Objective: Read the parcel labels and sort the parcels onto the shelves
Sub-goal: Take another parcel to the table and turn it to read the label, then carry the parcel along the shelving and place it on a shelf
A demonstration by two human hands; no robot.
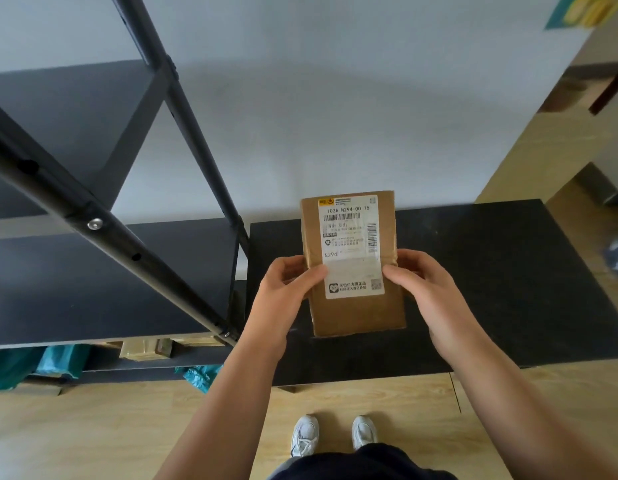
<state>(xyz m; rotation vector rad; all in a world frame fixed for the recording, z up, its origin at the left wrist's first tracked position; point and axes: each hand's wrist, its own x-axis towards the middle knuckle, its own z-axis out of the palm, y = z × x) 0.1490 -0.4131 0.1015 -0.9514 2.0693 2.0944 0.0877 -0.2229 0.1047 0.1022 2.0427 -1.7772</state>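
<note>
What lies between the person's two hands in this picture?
In the head view, a brown cardboard parcel lies between the left hand and the right hand. Both grip its sides, with the white label facing up.

the black upright posts (183, 109) partly bar the bare dark shelves (51, 289); the black table (508, 289) lies open.

We count one cardboard parcel (352, 265) bearing one white label (351, 244), held above the tabletop (508, 289) by two hands: left hand (287, 285), right hand (422, 282). Left of the tabletop, we count two bare dark shelves (93, 278), plus two teal bags (41, 362) and one brown parcel (145, 349) lower down. Two white shoes (304, 434) stand below it.
</note>
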